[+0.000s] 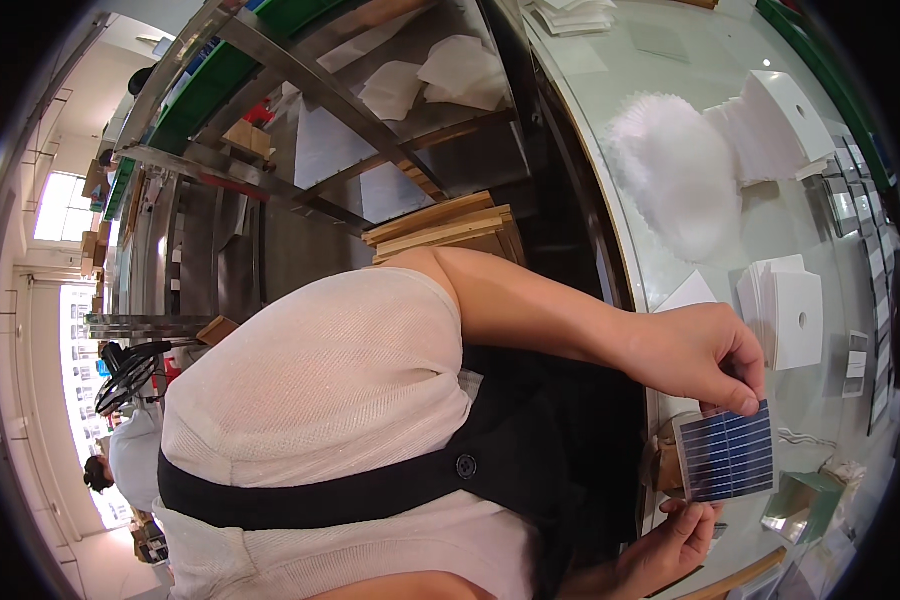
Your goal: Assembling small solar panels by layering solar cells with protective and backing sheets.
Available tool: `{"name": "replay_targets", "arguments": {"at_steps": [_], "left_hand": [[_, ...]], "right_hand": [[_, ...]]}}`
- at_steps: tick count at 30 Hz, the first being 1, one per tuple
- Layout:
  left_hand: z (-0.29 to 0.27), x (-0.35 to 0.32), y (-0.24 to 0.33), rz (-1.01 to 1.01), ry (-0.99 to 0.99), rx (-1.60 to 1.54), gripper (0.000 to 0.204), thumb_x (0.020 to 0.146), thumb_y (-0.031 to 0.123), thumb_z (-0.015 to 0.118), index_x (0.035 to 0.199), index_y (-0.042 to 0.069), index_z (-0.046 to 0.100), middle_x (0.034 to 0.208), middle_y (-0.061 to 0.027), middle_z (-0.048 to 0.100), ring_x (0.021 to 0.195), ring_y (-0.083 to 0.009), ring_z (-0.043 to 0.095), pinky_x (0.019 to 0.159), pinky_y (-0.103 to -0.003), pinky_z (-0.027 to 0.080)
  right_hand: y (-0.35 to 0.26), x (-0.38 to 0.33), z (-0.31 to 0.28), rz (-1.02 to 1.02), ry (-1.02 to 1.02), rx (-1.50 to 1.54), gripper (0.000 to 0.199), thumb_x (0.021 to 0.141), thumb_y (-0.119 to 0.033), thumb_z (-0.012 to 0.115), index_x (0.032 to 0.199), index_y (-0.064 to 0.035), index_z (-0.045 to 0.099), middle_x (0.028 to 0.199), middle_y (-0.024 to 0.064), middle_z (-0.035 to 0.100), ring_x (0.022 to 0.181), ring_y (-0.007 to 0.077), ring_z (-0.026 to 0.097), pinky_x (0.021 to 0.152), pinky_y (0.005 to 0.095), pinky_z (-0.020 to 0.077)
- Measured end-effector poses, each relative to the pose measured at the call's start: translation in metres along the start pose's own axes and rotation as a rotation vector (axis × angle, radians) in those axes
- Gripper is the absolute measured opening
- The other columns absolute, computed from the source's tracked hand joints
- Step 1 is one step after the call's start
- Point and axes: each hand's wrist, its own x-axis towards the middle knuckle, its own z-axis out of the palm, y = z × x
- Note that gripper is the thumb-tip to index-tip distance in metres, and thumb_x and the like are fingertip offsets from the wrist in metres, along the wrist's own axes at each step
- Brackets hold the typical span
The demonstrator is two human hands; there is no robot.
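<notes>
A small blue solar panel [727, 452] with pale lines and a clear border is held up over the table edge. My left hand [705, 352] pinches its upper edge in the picture, thumb on the near face. At its lower edge, the curled fingers of my right hand [670, 550] meet the panel; part of their grip is hidden behind it. A brown object [664, 462] shows partly behind the panel. Close to my left hand stands a stack of white cards [782, 312], each with a round hole. Thin pale wires [805, 438] lie beside the panel.
On the pale table [610, 75] are a heap of white foam sheets [680, 175], a larger stack of white cards [790, 125] and rows of dark panels [880, 290]. A green open box [802, 505] stands near my right hand. A metal rack [330, 80] and wooden boards [445, 228] adjoin.
</notes>
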Motion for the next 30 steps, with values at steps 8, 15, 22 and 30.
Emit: {"name": "replay_targets", "arguments": {"at_steps": [8, 15, 22, 30], "left_hand": [[0.001, 0.001, 0.002, -0.044, 0.017, 0.016, 0.02, 0.083, 0.017, 0.067, 0.089, -0.002, 0.065, 0.078, -0.004, 0.065, 0.068, -0.0072, 0.059, 0.063, -0.022, 0.049], [0.003, 0.005, -0.004, -0.057, 0.005, -0.044, 0.017, 0.083, 0.014, 0.066, 0.089, -0.003, 0.065, 0.077, -0.0036, 0.064, 0.067, -0.007, 0.058, 0.061, -0.021, 0.049], [0.003, 0.005, -0.003, -0.069, 0.01, -0.051, 0.018, 0.083, 0.015, 0.067, 0.09, -0.002, 0.064, 0.076, -0.0027, 0.063, 0.066, -0.0061, 0.057, 0.06, -0.021, 0.048], [0.004, 0.006, -0.004, -0.076, 0.018, -0.052, 0.019, 0.084, 0.017, 0.067, 0.089, -0.002, 0.064, 0.075, -0.0022, 0.063, 0.064, -0.0058, 0.057, 0.058, -0.02, 0.048]], "right_hand": [[-0.001, -0.002, 0.0, 0.063, 0.019, 0.062, 0.021, 0.087, -0.016, 0.064, 0.076, -0.0024, 0.053, 0.073, 0.0006, 0.045, 0.073, 0.0125, 0.039, 0.071, 0.0268, 0.0339], [0.014, -0.001, -0.006, 0.023, -0.032, 0.182, 0.017, 0.093, -0.012, 0.053, 0.092, 0.0049, 0.057, 0.105, 0.0085, 0.054, 0.073, 0.0098, 0.046, 0.061, 0.0216, 0.0383], [0.01, -0.002, -0.001, 0.056, 0.001, 0.186, 0.018, 0.094, -0.013, 0.052, 0.093, 0.0048, 0.057, 0.102, 0.0072, 0.056, 0.073, 0.0078, 0.046, 0.057, 0.0212, 0.0371], [0.013, -0.003, -0.004, 0.02, -0.029, 0.155, 0.021, 0.094, -0.014, 0.052, 0.097, 0.005, 0.058, 0.106, 0.007, 0.058, 0.07, 0.0065, 0.046, 0.056, 0.02, 0.0367]]}}
